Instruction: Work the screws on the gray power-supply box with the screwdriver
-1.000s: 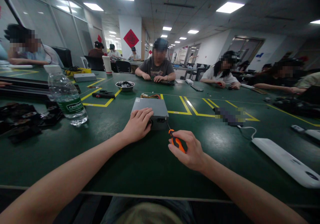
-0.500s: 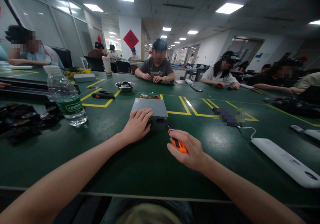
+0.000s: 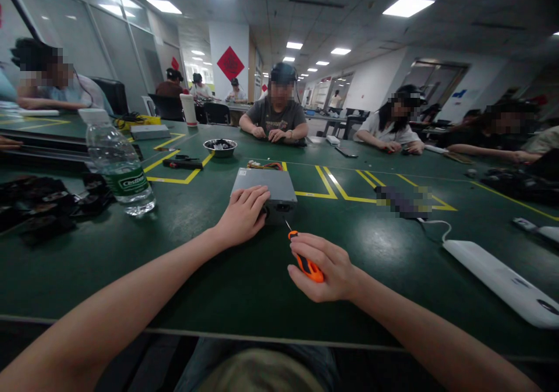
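A grey metal computer power supply (image 3: 279, 185) lies on the green table in front of me, its power socket side towards me and its coloured cables (image 3: 266, 165) behind it. My left hand (image 3: 246, 211) lies over its near left corner, fingers on the top and thumb down by the near side, holding it. In my right hand (image 3: 325, 267) is an orange and black screwdriver (image 3: 311, 268), the fingers wrapped round its handle. Its thin shaft points up and left at the near face, below the socket. Whether the tip touches the case I cannot tell.
To the left stand a water bottle (image 3: 126, 173) and a pile of black parts (image 3: 39, 205). A metal bowl (image 3: 220, 148) of small parts is farther back. On the right lie a cabled dark device (image 3: 402, 201) and a white power strip (image 3: 498, 281). Several people sit around.
My right hand has drawn the screwdriver slightly down and left, so its tip has moved from the right edge of the power supply to below the socket. My left hand keeps its place.
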Tool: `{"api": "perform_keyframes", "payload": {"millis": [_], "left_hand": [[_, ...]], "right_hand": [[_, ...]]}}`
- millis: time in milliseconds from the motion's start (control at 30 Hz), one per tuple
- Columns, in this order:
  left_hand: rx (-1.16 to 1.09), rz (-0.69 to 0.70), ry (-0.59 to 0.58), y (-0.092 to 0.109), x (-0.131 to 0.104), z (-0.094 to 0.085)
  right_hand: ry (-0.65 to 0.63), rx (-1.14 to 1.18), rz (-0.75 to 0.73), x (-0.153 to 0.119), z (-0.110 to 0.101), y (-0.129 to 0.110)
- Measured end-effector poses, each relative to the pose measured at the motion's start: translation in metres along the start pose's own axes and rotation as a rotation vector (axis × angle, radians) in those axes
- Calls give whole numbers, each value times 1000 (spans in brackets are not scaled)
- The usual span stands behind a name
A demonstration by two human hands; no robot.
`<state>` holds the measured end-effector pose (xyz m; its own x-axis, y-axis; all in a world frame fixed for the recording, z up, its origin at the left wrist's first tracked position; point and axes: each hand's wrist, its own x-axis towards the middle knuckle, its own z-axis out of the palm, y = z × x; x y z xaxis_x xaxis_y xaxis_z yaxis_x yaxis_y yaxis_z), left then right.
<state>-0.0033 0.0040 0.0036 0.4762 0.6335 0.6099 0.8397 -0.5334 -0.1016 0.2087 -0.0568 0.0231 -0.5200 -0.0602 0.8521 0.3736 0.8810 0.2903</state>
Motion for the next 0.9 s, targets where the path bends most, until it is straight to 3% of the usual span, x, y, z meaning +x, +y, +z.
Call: {"api": "perform_keyframes", "payload": {"millis": [400, 900], "left_hand": [[4, -4, -8, 1, 0, -2], [-1, -20, -11, 1, 0, 1]], "right_hand": [[-10, -106, -143, 0, 15, 8], [-22, -106, -99, 0, 17, 8]]}}
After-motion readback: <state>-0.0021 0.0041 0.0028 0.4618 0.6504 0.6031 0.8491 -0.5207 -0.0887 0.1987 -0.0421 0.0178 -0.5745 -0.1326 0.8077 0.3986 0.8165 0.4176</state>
